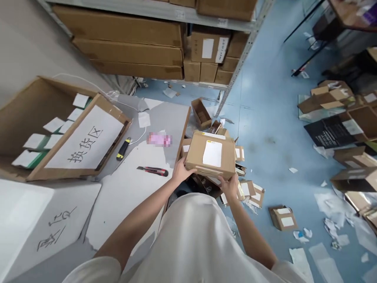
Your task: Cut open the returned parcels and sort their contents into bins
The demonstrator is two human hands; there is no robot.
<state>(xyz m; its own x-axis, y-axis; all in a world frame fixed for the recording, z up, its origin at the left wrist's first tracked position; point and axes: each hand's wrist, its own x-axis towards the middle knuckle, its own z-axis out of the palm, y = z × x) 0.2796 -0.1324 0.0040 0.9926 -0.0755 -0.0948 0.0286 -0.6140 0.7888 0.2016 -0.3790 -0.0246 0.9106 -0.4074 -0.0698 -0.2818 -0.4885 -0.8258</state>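
A closed brown cardboard box (194,155) with white labels on top is held in front of my body, just past the table's right edge. My left hand (182,172) grips its near left corner. At the near right corner, my right hand (229,186) has its fingers under the box and thumb against the side. On the table (118,212) to the left lie a red and black utility knife (153,170) and a yellow and black cutter (123,149). A blurred pink item (159,139) lies behind the utility knife.
An open carton (85,145) with white and green boxes stands on the table's left, near a white box (55,224) with handwriting. Metal shelving (244,55) with cartons rises ahead. Discarded boxes (282,217) and paper scraps (324,259) litter the blue floor.
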